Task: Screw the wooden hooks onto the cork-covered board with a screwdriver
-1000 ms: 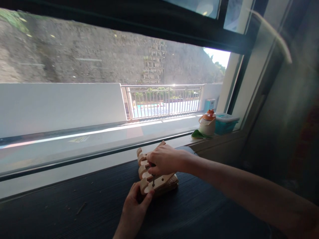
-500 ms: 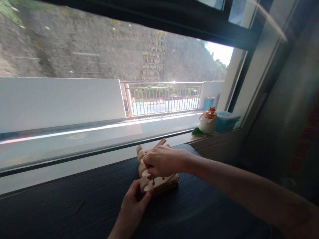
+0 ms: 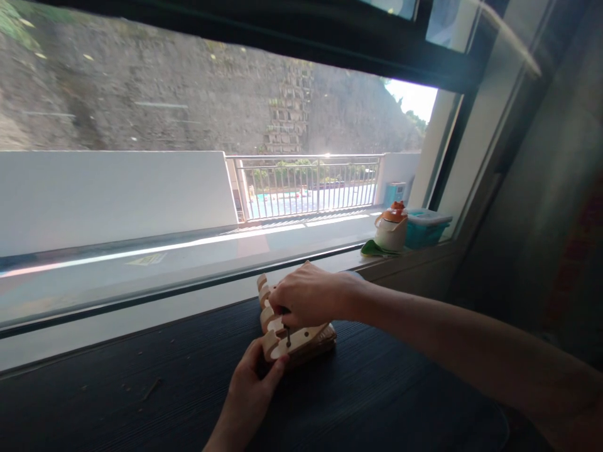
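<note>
A light wooden toy piece (image 3: 301,339) made of stacked, rounded layers lies on the dark table (image 3: 141,402) by the window. My left hand (image 3: 252,386) grips its near left end, thumb and fingers closed on the wood. My right hand (image 3: 306,295) rests on top of it, fingers pinched round a thin dark metal tool or pin (image 3: 288,336) that stands upright in the wood. Much of the piece is hidden under my right hand.
A white pot with an orange lid (image 3: 391,229) and a teal box (image 3: 426,227) stand on the window sill (image 3: 405,257) at the right. The window glass runs along the table's far edge. Small wood scraps (image 3: 151,389) lie on the table at the left.
My hands and the wooden piece stay in place; my right hand has shifted slightly on the tool. The view has moved a little.
</note>
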A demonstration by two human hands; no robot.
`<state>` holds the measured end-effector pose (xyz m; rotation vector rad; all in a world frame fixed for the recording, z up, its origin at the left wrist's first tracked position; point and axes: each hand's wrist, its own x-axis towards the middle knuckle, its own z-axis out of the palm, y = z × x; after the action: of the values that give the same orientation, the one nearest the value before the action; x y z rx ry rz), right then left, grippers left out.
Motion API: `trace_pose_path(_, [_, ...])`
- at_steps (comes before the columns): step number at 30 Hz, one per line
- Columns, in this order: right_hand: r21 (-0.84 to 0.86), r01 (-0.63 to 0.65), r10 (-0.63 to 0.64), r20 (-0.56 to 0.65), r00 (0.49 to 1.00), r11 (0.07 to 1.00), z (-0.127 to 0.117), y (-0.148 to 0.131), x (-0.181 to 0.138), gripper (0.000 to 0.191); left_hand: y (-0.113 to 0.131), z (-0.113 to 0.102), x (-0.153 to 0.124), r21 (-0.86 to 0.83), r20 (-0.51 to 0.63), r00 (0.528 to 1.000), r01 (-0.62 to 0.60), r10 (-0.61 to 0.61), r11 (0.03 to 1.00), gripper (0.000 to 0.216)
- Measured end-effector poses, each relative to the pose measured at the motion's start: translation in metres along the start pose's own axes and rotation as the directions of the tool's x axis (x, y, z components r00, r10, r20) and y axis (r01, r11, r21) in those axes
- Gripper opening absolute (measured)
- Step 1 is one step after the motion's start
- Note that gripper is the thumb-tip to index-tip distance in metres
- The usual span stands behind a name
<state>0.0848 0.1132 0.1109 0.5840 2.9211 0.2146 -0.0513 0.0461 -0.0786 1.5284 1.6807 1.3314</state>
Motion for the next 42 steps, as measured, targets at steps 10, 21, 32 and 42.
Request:
trace_pose_path(10, [0.052,-0.016,0.018,-0.042,0.999,0.999,0.024,0.006,0.018,0.024,0.010,-0.002,-0.001,0.020,-0.027,0.999,0.041,-0.041,0.999,0.033])
trace_pose_path(21, [0.012,-0.022,0.021,0.046,0.999,1.000,-0.002,0.002,0.002,0.023,-0.004,0.003,-0.005,0.112,-0.189,0.971,-0.127,0.146,0.986,0.043])
trace_pose_path(32, [0.118,0.007,-0.015,0.070,0.997,0.993,0.022,0.010,0.023,0.020,-0.004,0.004,-0.007,0.147,-0.200,0.971,-0.101,0.130,0.984,0.046])
trace_pose_path(42, [-0.015,-0.021,0.022,0.072,0.997,1.000,0.003,0.002,0.006,0.031,-0.009,0.006,-0.003,0.115,-0.208,0.959,-0.170,0.191,0.979,0.041])
